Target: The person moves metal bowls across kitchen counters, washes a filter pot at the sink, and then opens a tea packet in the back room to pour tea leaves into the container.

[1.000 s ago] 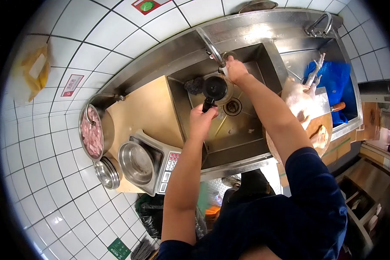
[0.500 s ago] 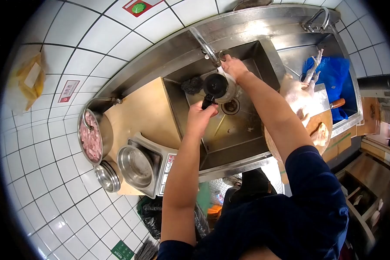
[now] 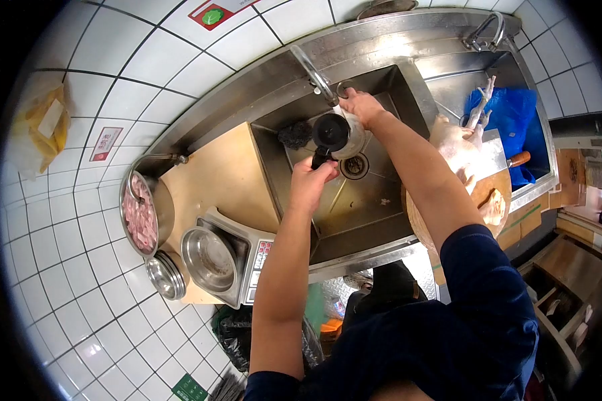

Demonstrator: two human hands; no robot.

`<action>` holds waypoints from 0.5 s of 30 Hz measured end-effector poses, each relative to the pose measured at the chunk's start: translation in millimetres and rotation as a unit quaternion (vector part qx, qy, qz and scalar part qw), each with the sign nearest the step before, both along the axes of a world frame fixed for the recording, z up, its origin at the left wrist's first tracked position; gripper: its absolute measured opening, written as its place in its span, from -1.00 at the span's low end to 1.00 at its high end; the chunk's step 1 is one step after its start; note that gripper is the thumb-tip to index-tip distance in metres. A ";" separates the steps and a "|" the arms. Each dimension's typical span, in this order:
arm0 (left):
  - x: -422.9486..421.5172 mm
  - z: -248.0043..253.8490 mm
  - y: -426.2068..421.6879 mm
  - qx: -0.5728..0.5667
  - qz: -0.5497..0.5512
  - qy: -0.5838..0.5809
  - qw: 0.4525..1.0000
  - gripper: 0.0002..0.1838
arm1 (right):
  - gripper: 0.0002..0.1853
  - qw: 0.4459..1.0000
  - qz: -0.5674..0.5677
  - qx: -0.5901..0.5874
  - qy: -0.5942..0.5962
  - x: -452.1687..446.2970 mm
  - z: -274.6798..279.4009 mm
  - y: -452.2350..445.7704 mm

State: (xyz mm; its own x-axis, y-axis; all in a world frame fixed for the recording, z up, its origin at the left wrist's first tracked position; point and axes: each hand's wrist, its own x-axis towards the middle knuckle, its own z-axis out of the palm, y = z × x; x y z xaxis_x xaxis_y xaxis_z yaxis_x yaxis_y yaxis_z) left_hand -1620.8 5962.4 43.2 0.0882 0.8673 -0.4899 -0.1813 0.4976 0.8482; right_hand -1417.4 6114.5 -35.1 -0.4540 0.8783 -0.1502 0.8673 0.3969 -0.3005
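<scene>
A glass pot (image 3: 356, 142) with a black lid is held over the stainless sink (image 3: 374, 207), right beneath the curved faucet (image 3: 312, 70). My left hand (image 3: 310, 184) is closed around the pot's black handle (image 3: 321, 158). On the far side of the pot, my right hand (image 3: 362, 109) has its fingers bent beside the faucet's end, at a small round rim (image 3: 345, 88); what they grip is unclear. Below the pot shows the drain (image 3: 354, 166), and a dark scouring pad (image 3: 295, 135) lies at the sink's left side.
On the right, a plucked chicken (image 3: 451, 144) and a cleaver (image 3: 491, 154) rest on a round chopping board (image 3: 418, 217), near a blue bag (image 3: 518, 123) in another basin. To the left are a scale (image 3: 251, 250), a bowl of cut meat (image 3: 140, 217) and stacked metal bowls (image 3: 165, 275).
Both hands and the pot stay almost in place. The whole view has shifted very slightly.
</scene>
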 end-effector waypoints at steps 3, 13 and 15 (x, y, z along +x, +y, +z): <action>0.0 0.8 -0.7 -0.001 0.005 -0.006 1.000 -0.90 | -0.55 1.000 0.007 -0.004 0.002 0.8 0.1 0.0; -1.7 -2.3 0.7 -0.009 -0.007 0.005 1.000 -0.95 | -0.24 0.997 0.057 -0.004 -0.060 -2.7 -19.0 8.2; -1.7 -2.5 0.8 -0.006 -0.011 0.006 1.000 -0.95 | -0.24 0.996 0.054 -0.014 -0.067 -3.3 -20.4 9.3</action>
State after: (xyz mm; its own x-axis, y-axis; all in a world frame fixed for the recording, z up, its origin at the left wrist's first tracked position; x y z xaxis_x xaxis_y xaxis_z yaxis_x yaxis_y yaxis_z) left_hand -1622.5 5963.2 40.7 0.1011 0.8597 -0.5007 -0.1598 0.5108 0.8447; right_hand -1420.7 6123.9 -55.6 -0.5189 0.8204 -0.2403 0.8536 0.4824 -0.1965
